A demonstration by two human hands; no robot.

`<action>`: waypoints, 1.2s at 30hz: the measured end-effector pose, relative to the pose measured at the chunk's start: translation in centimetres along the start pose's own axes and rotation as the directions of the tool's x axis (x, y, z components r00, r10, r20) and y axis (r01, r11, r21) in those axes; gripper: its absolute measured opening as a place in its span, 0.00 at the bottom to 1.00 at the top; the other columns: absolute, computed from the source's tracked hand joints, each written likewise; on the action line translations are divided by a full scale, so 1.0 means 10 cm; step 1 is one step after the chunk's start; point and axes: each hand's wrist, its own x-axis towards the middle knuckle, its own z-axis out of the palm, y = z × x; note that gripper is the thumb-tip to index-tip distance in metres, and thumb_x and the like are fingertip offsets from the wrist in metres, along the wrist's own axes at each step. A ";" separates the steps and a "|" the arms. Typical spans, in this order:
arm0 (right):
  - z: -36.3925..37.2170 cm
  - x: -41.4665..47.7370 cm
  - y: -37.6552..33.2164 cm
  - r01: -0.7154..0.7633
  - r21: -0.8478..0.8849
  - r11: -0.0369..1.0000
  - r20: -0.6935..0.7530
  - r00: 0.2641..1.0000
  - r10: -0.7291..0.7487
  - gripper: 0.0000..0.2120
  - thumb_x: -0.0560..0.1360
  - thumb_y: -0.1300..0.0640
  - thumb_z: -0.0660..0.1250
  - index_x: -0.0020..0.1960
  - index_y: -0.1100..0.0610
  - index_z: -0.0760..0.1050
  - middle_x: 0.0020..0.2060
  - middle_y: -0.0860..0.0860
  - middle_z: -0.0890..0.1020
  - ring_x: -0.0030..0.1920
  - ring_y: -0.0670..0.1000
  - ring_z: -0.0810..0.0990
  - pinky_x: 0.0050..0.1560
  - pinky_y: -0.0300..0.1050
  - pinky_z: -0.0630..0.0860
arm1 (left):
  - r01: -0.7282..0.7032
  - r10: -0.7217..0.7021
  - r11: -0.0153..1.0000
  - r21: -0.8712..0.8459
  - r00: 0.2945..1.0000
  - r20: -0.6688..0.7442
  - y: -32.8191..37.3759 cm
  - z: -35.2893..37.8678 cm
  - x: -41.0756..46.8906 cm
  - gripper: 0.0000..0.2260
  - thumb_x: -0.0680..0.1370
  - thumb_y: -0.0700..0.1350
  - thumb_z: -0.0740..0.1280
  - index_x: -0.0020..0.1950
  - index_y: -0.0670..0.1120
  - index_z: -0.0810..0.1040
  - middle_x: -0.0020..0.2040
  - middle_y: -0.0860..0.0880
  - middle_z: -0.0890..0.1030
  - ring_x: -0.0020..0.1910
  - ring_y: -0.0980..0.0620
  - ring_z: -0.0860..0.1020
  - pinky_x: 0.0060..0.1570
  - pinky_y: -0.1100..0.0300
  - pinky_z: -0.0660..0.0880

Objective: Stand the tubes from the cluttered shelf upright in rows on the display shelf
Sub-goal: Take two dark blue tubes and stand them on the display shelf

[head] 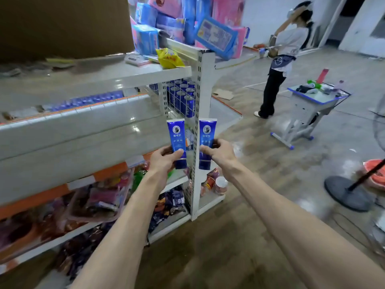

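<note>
Each of my hands holds one blue tube, cap end down, in front of the shelf's white end post [200,84]. My left hand [165,158] grips the left tube [176,134] around its lower half. My right hand [216,151] grips the right tube [206,132] the same way. Both tubes are upright and a post's width apart. A row of blue tubes [91,100] stands blurred on the middle shelf [73,126] at left.
Blue cans [184,97] sit behind a wire grid at the shelf end. Snack packs fill the lower shelves [100,197]. Pink and blue packages [187,21] pile on top. A person [281,59] stands by a small desk [312,101]; a fan base [348,192] is at right.
</note>
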 end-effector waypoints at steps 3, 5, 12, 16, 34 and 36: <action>-0.15 0.14 0.05 0.021 0.008 1.000 0.122 0.992 -0.022 0.12 0.72 0.59 0.74 0.53 0.60 0.77 0.47 0.52 0.84 0.46 0.51 0.83 0.40 0.39 0.77 | -0.024 0.023 1.000 -0.013 0.995 -0.097 -0.16 0.13 -0.03 0.11 0.71 0.39 0.75 0.51 0.48 0.79 0.51 0.46 0.85 0.50 0.46 0.84 0.54 0.49 0.79; -0.28 0.21 0.10 0.026 0.000 1.000 0.206 0.978 -0.026 0.08 0.72 0.60 0.73 0.49 0.57 0.77 0.47 0.52 0.83 0.44 0.48 0.82 0.40 0.38 0.77 | -0.038 0.036 0.999 -0.006 0.985 -0.171 -0.29 0.24 -0.12 0.12 0.70 0.41 0.76 0.50 0.48 0.80 0.50 0.47 0.85 0.49 0.46 0.84 0.56 0.46 0.79; -0.79 0.17 0.18 0.047 -0.027 0.999 0.358 0.933 -0.034 0.12 0.72 0.60 0.73 0.54 0.60 0.77 0.48 0.53 0.83 0.45 0.48 0.82 0.38 0.35 0.76 | -0.056 0.039 0.997 -0.044 0.946 -0.322 -0.48 0.59 -0.68 0.23 0.71 0.40 0.75 0.64 0.41 0.76 0.54 0.45 0.84 0.50 0.48 0.83 0.54 0.50 0.80; -0.89 0.00 0.25 0.057 -0.025 0.998 0.383 0.923 -0.043 0.14 0.72 0.59 0.74 0.56 0.60 0.76 0.51 0.55 0.83 0.48 0.51 0.81 0.41 0.38 0.76 | -0.071 0.051 0.997 -0.037 0.924 -0.380 -0.56 0.62 -1.01 0.23 0.71 0.39 0.75 0.64 0.40 0.75 0.55 0.44 0.83 0.50 0.48 0.83 0.43 0.57 0.79; -0.32 -0.27 0.39 0.127 -0.048 0.991 0.432 0.897 -0.094 0.16 0.70 0.56 0.75 0.56 0.58 0.76 0.50 0.53 0.83 0.49 0.52 0.82 0.55 0.53 0.80 | -0.176 0.125 0.981 -0.076 0.890 -0.439 -0.59 0.00 -1.23 0.18 0.71 0.39 0.75 0.60 0.41 0.77 0.52 0.44 0.84 0.52 0.44 0.82 0.58 0.44 0.77; -0.15 -0.02 0.35 0.140 -0.055 0.989 0.420 0.901 -0.104 0.17 0.70 0.56 0.75 0.56 0.58 0.76 0.49 0.52 0.83 0.49 0.52 0.83 0.55 0.54 0.79 | -0.166 0.112 0.982 -0.086 0.890 -0.441 -0.52 -0.07 -0.97 0.19 0.71 0.39 0.75 0.60 0.42 0.77 0.54 0.44 0.84 0.54 0.43 0.82 0.58 0.44 0.77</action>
